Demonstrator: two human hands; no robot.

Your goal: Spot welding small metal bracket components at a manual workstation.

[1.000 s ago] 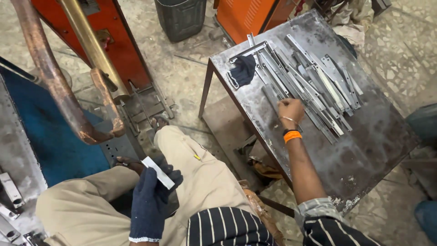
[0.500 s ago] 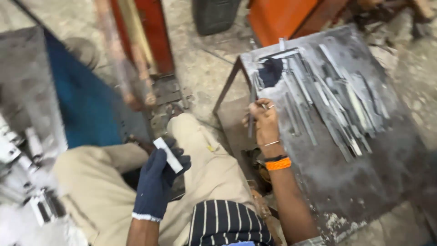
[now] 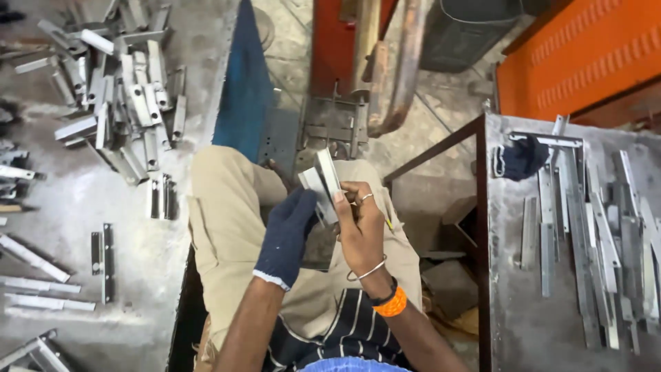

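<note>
My left hand (image 3: 288, 231), in a dark blue knitted glove, and my bare right hand (image 3: 361, 222) meet over my lap. Together they hold two flat grey metal strips (image 3: 322, 184), side by side and tilted upward. The right wrist carries an orange band and a thin bangle. My legs in beige trousers (image 3: 227, 213) lie beneath the hands.
A grey metal table (image 3: 516, 324) on the right bears several long metal strips (image 3: 599, 227) and a dark glove (image 3: 520, 158). A pile of metal brackets (image 3: 124, 103) lies on the floor at upper left. Ahead stand a red machine (image 3: 330, 41), a blue panel (image 3: 241, 96) and an orange cabinet (image 3: 578, 55).
My right hand left the table with a metal strip and came to my lap, joining the gloved left hand and its strip. The view swung left.
</note>
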